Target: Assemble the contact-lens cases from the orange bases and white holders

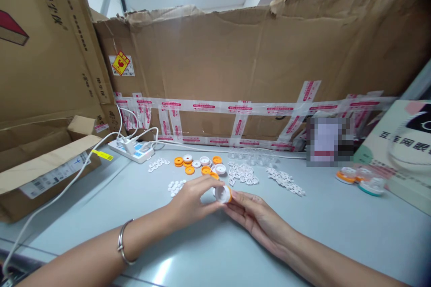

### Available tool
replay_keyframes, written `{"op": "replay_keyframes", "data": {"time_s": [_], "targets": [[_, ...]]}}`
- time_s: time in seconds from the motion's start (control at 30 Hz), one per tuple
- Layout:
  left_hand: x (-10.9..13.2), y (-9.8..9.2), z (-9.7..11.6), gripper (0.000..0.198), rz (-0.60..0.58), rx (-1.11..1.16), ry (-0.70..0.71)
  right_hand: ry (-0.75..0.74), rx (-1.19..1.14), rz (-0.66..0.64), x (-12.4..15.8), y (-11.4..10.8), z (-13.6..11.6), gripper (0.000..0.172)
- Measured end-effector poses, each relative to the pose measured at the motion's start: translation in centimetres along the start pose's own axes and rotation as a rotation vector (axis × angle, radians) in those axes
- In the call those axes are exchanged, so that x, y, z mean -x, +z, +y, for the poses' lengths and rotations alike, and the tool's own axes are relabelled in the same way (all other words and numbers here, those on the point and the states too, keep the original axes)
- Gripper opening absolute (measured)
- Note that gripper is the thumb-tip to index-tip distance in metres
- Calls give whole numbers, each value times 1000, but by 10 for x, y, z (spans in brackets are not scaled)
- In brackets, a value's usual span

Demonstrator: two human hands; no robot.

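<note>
Can count one left hand [192, 196], one right hand [258, 219], one bracelet [120, 247], one power strip [138, 154], one held cup [222, 194], at least five orange lids [190, 170], at least four white lids [220, 169]; can't count small white pieces [243, 174] in four heaps.

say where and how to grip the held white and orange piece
The round piece is likely best gripped by its rim from the left, fingers above, thumb below: its hollow white side faces left; the right hand is at its orange side.
</note>
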State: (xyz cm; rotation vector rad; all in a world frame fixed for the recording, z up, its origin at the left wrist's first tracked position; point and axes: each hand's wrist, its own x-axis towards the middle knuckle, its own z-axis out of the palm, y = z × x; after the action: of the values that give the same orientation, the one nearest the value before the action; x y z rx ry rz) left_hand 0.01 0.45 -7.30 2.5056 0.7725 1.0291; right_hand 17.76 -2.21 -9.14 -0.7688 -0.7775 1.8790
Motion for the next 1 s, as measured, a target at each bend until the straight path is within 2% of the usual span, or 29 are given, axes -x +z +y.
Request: {"op": "replay_keyframes", "data": {"time_s": [0.17,0.27,0.37,0.43,0.53,0.63,0.7,0.8,0.87,1.0], "targets": [[0,0,2,27,-47,-13,-71,53,95,36,2,2,-2,18],[0,0,4,25,-121,-47,-117,78,345,75,0,0,-6,24],[0,0,6,23,-205,-74,-128,-22,651,126,-6,-9,-19,33],[0,0,6,23,-269,-78,-122,-143,816,192,-10,-22,-37,37],[1,3,5,23,-347,-77,-118,-357,1076,361,-14,-51,-74,34],[3,5,4,23,-369,-72,-106,-399,1396,520,-15,-88,-110,30],[4,6,4,25,-369,-70,-97,-287,1565,507,-15,-109,-124,27],[5,7,3,30,-356,-73,-104,-175,1692,388,-16,-126,-126,26],[6,7,3,34,-340,-72,-113,-160,1708,341,-18,-129,-121,24],[6,6,4,39,-315,-48,-107,-152,1651,326,-21,-128,-111,16]]}}
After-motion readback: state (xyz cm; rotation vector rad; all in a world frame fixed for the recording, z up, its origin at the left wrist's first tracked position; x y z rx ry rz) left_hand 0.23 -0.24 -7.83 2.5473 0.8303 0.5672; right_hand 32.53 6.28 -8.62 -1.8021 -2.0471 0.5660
